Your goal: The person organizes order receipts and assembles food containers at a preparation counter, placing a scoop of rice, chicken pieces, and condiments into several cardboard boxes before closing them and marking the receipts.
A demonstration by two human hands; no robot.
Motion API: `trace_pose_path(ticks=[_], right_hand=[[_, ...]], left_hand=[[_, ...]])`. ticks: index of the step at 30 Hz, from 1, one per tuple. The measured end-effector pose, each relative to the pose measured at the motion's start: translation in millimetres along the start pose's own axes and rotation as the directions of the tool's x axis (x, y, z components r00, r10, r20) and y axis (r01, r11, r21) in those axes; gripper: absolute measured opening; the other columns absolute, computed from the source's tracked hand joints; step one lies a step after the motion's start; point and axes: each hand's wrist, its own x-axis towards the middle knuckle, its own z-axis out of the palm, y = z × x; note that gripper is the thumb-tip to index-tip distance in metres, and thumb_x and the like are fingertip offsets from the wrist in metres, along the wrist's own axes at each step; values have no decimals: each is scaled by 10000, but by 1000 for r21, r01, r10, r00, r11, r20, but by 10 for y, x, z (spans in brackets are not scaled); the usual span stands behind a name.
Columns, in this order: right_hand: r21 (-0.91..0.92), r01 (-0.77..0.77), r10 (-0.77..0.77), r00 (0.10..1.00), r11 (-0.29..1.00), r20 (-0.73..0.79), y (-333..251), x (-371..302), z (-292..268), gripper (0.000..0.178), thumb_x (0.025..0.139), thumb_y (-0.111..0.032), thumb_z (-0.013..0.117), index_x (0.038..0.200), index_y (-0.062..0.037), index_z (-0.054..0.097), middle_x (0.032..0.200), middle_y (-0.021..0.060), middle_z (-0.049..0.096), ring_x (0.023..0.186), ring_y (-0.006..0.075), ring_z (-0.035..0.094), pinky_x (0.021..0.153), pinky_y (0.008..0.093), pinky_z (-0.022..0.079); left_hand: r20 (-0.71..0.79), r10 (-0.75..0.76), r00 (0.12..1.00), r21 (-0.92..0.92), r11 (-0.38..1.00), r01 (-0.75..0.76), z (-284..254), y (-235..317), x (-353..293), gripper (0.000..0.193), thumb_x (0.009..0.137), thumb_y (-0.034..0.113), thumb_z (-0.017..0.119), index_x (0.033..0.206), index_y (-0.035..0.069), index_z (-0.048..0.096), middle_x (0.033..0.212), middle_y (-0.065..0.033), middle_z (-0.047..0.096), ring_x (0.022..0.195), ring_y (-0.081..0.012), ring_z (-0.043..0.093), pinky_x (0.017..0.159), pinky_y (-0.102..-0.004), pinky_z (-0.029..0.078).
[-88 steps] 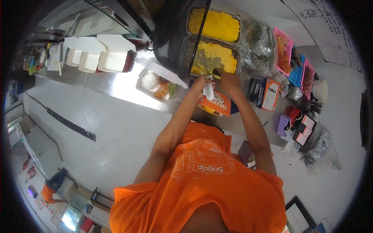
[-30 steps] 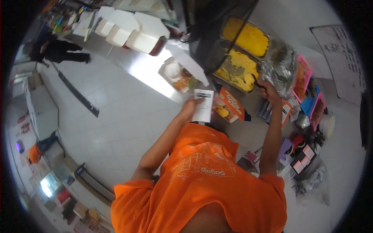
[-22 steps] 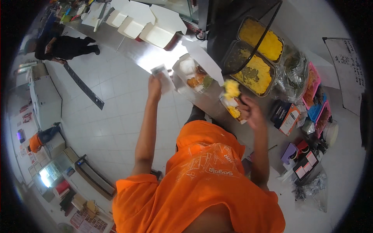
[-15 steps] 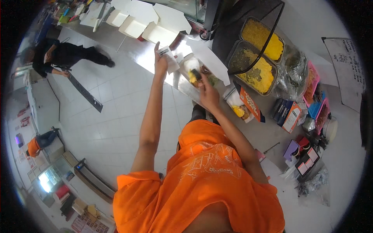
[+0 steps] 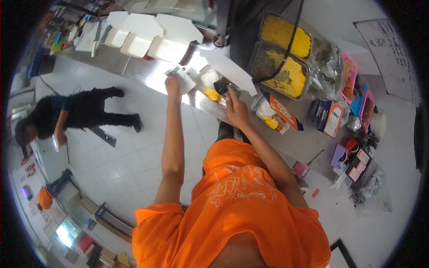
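Observation:
My left hand [image 5: 173, 85] is closed on a white paper slip [image 5: 184, 79] with dark print, held up above the counter's edge. My right hand [image 5: 237, 108] grips a small black round-ended object [image 5: 220, 86] whose exact kind I cannot make out. It hovers over an open white food box [image 5: 206, 74]. Inside the box lie a white mound [image 5: 208, 79] and yellow food [image 5: 212, 94]; the rest is partly hidden behind the black object and my fingers. To the right of my right hand sits a second box with an orange flap [image 5: 283, 111], with yellow food showing in it.
Open white cartons [image 5: 171, 48] line the far left of the steel counter. Two trays of yellow food [image 5: 291, 77] stand right of it, beneath a dark cable. Beyond are plastic bags [image 5: 322, 67] and pink baskets [image 5: 367, 109]. A co-worker in black [image 5: 85, 111] is on the tiled floor at left.
My left hand and the slip have shifted slightly left and down in view. The black object has tilted, showing its round end. The co-worker in black has turned and moved nearer.

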Motion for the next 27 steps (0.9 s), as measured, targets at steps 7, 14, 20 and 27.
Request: trace_pose_path(ticks=[7, 14, 20, 27], right_hand=[[674, -167, 478, 823, 720, -307, -29, -854, -1545, 495, 970, -346, 448, 1340, -19, 414, 954, 65, 594, 782, 76, 547, 646, 233, 440], [-5, -48, 34, 778, 999, -627, 445, -672, -2323, 368, 926, -202, 539, 1271, -76, 515, 1156, 130, 609, 986, 186, 617, 824, 297, 485], [24, -682, 364, 360, 731, -859, 2234, -2521, -2433, 290, 866, -182, 593, 1114, -32, 596, 956, 116, 625, 856, 252, 613, 763, 341, 491], [-145, -708, 299, 463, 691, -834, 3175, -3257, -2295, 261, 869, -280, 607, 973, -41, 606, 815, 125, 643, 777, 303, 600, 740, 394, 476]], left_hand=[[108, -263, 959, 308, 926, 219, 139, 571, -1177, 324, 912, 209, 522, 1113, -42, 561, 945, -150, 658, 745, -220, 645, 595, -339, 541], [519, -558, 648, 690, 721, 69, 769, -255, -1642, 341, 887, 158, 590, 1196, 20, 546, 998, -46, 636, 838, -109, 581, 729, -243, 462], [449, -529, 720, 615, 768, 180, 1529, -761, -1826, 391, 900, 111, 569, 1278, 48, 489, 1034, -41, 626, 883, -120, 575, 759, -262, 464], [391, -527, 754, 497, 811, 309, 1870, -1232, -2170, 247, 888, 189, 586, 1085, 39, 588, 932, -34, 620, 811, -136, 597, 716, -278, 491]])
